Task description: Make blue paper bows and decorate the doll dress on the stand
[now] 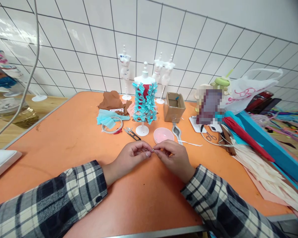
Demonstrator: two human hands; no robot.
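My left hand (130, 158) and my right hand (175, 158) meet fingertip to fingertip above the orange table (144, 205). Both are closed in a pinch around a tiny pale speck (153, 150), too small to name. Just beyond the fingers lies a shallow pink bowl (163, 135). Thread snips (132, 134) rest near my left fingers. Behind them stands a small white dress form (145, 79) on a round base, covered with turquoise ruffles (145, 107) over dark red fabric. A grey strap-like object (176, 131) and a thin white strip (192, 143) lie by my right hand.
Brown cloth (110, 100), turquoise fabric (108, 119) and a ring-shaped roll (113, 125) are at the left. An open cardboard box (174, 110) and more dress forms (124, 67) stand behind. Scissors (210, 136), cables, a plastic bag (247, 91) and fabric strips (263, 168) crowd the right.
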